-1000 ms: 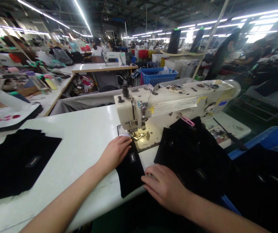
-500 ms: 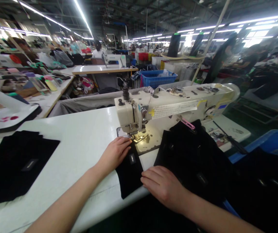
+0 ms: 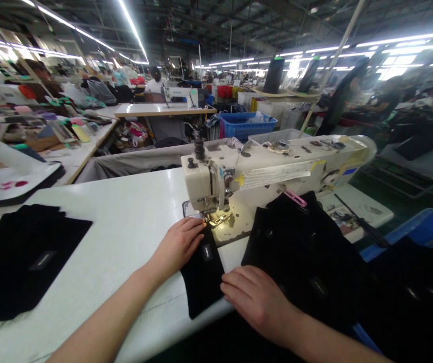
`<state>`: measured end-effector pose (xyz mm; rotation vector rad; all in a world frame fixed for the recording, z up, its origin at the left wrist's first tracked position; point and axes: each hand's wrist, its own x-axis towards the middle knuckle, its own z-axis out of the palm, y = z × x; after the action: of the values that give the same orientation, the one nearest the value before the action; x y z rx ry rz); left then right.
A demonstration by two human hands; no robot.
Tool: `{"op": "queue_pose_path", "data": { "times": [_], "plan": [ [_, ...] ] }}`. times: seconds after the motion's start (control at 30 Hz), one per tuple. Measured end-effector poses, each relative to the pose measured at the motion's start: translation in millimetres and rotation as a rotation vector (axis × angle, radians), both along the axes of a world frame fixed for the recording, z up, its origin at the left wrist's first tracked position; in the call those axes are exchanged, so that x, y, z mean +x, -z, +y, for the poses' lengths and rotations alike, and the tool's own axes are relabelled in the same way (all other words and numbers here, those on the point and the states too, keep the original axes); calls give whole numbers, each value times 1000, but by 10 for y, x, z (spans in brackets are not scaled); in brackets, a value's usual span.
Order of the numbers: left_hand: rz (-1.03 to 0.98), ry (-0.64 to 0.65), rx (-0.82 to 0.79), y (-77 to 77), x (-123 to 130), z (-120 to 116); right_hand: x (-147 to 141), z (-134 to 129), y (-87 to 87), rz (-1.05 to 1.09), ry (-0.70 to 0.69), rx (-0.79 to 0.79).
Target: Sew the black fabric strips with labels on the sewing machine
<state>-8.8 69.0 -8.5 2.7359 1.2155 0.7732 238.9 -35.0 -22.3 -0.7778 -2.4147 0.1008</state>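
A narrow black fabric piece [image 3: 206, 282] with a small dark label lies at the front of the sewing machine [image 3: 277, 161], its far end by the lit needle area. My left hand [image 3: 180, 242] rests flat on its upper left part, fingertips close to the presser foot. At the piece's right edge is my right hand [image 3: 256, 297], fingers together and bent over the edge; whether they pinch it is hidden. More black fabric [image 3: 295, 247] is heaped right of the needle, beside my right hand. Another stack of black pieces [image 3: 23, 262] lies on the left of the white table [image 3: 125, 212].
A blue crate [image 3: 424, 227] with black fabric stands at the right. Pink snips [image 3: 294, 197] lie by the machine arm. Behind are a blue basket [image 3: 247, 125], thread cones [image 3: 274, 75], another sewing machine [image 3: 180, 97] and a seated person [image 3: 155, 80].
The view has shifted slightly, so the machine appears a little lower and further right. Both hands keep nearly the same places on the black piece.
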Motion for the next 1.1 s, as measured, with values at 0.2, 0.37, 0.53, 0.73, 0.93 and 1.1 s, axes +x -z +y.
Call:
{"op": "queue_pose_path", "data": {
  "times": [0.2,0.37,0.53,0.73,0.93,1.1],
  "plan": [
    [26,7,44,17,-22,-9,2,-1,-15,12,5,24],
    [31,-2,32,19,-19,-1,-1,9,14,3,9,11],
    [19,7,26,7,-20,18,-7,13,26,4,-4,15],
    [19,26,41,-4,-24,20,-9,15,23,10,0,21],
    [8,24,40,11,-21,21,-3,24,18,13,0,35],
    [8,11,16,-2,-24,8,-8,0,-9,17,17,20]
  ]
}}
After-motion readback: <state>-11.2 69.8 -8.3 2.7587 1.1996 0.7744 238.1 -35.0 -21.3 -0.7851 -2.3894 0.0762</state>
